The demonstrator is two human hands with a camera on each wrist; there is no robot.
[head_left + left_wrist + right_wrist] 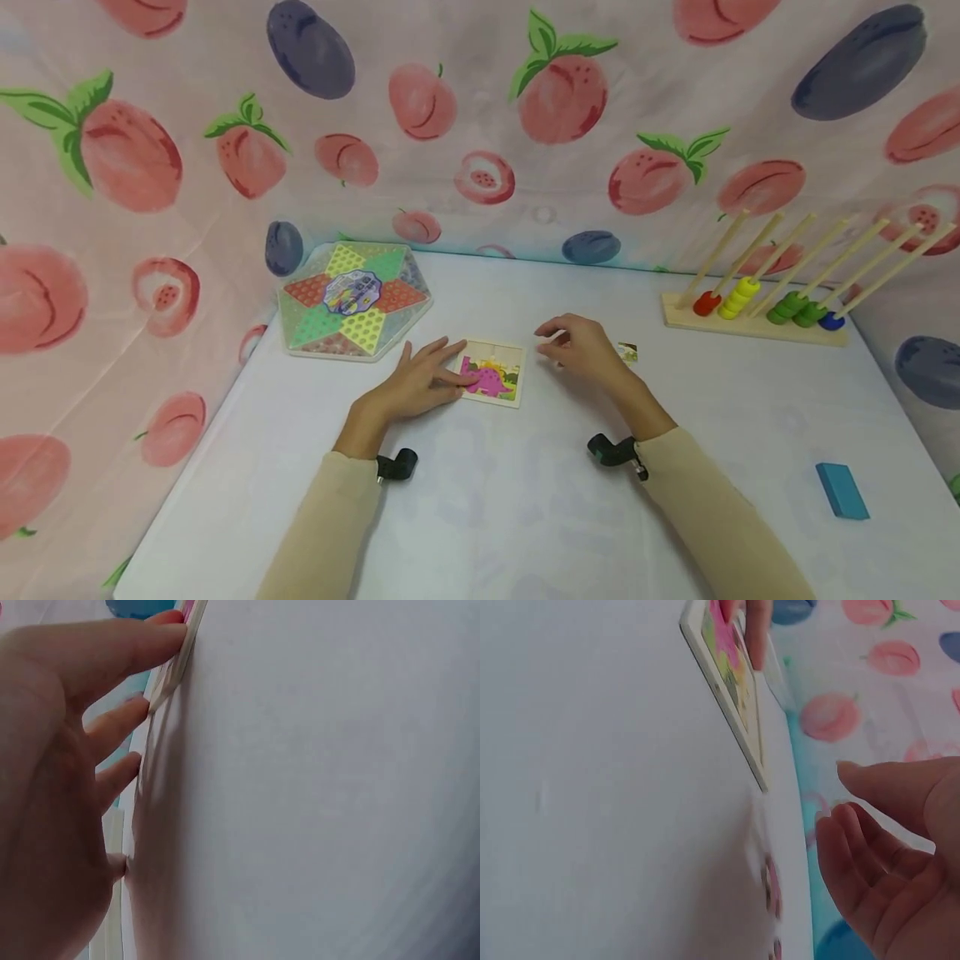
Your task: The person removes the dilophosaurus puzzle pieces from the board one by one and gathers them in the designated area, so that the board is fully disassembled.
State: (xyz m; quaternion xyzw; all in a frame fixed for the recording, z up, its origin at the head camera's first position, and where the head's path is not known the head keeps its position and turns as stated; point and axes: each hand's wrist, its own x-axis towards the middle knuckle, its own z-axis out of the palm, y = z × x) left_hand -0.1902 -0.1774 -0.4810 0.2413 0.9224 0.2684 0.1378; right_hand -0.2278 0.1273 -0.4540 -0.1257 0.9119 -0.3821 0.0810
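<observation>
A small square wooden jigsaw puzzle (491, 383) with a pink dinosaur picture lies flat on the white table; its far strip shows bare wood. My left hand (420, 379) rests at its left side, fingers spread, one fingertip on the dinosaur and the thumb at the near edge. In the left wrist view the thumb (127, 649) touches the frame's rim. My right hand (581, 346) hovers to the right of the puzzle. In the right wrist view its thumb and loosely bent fingers (847, 847) stand apart, with nothing between them.
A small picture piece (627, 352) lies beside the right wrist. A Chinese checkers box (352, 300) stands back left. At the back right is a wooden peg rack (753, 321) with coloured beads. A blue block (842, 491) lies at the right. Fruit-patterned cloth backs the table.
</observation>
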